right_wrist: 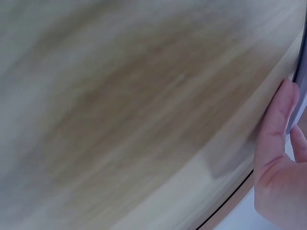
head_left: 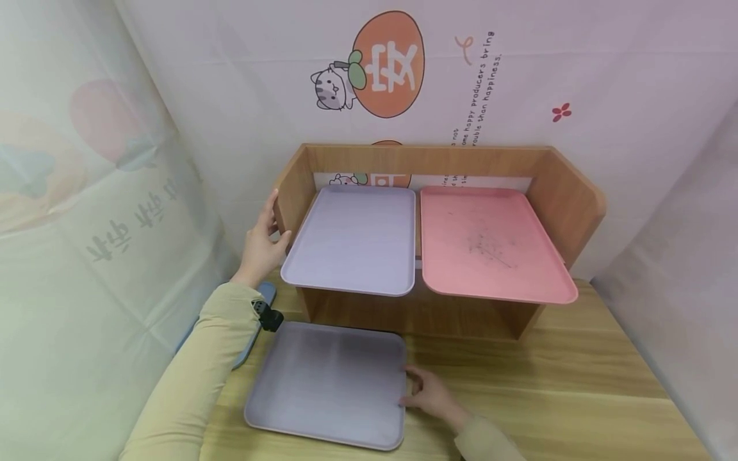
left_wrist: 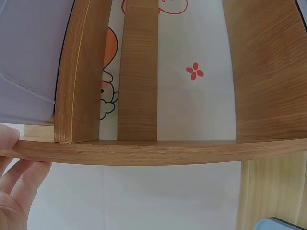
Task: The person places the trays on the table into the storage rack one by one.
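A wooden two-level shelf (head_left: 426,160) stands against the back wall. My left hand (head_left: 263,246) grips the edge of its left side panel (left_wrist: 158,152), thumb on one face and fingers on the other. A lavender tray (head_left: 357,237) lies on the left of the upper board, and a pink tray (head_left: 496,230) with dark marks lies to its right. Both stick out past the front. In front of the shelf is a grey-purple tray (head_left: 331,384). My right hand (head_left: 429,394) holds its right edge between thumb and fingers; the right wrist view shows only a sliver of the rim.
Behind the left forearm, a blue flat thing (head_left: 266,293) lies on the wooden table (head_left: 576,378), partly hidden. White printed cloth (head_left: 242,83) hangs at the back and sides. The lower compartment (head_left: 415,314) opens toward the front.
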Demonstrator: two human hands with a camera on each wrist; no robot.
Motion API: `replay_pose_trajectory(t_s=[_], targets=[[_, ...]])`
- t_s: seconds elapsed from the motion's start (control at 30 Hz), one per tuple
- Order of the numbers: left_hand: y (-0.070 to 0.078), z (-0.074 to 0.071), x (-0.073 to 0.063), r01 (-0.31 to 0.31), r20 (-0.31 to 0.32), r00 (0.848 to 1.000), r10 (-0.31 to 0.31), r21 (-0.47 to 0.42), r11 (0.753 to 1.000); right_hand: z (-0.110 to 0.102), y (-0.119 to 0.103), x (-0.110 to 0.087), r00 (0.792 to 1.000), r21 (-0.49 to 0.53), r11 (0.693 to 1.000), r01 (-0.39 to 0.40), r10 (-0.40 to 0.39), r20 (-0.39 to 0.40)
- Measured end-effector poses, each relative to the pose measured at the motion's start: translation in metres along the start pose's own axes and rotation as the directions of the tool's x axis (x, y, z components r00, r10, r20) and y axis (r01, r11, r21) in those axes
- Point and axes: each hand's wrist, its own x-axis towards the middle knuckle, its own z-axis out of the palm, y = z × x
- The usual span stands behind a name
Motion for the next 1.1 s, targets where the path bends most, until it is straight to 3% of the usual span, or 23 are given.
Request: replay_pose_trajectory(t_s=[0.33, 0.7, 0.93, 1.1], targets=[[0.0, 0.0, -0.001, 0.012, 0.003, 1.0, -0.012, 0.004, 1.0, -0.003, 0.004, -0.008, 0.994, 0.056, 0.994, -0.098, 0.1, -0.041], [-0.001, 0.001, -0.001, 0.012, 0.004, 1.0, -0.012, 0.003, 1.0, 0.004, 0.001, -0.009, 0.977, 0.001, 0.988, -0.157, 0.155, -0.144], [-0.001, 0.001, 0.0, 0.007, -0.003, 1.0, -0.007, -0.004, 1.0, -0.003, 0.008, -0.008, 0.975, 0.219, 0.962, -0.161, 0.189, -0.115], [-0.001, 0.0, 0.001, 0.012, -0.006, 1.0, -0.012, -0.004, 1.0, -0.014, 0.015, -0.01, 0.988, 0.337, 0.93, -0.148, 0.153, 0.012]])
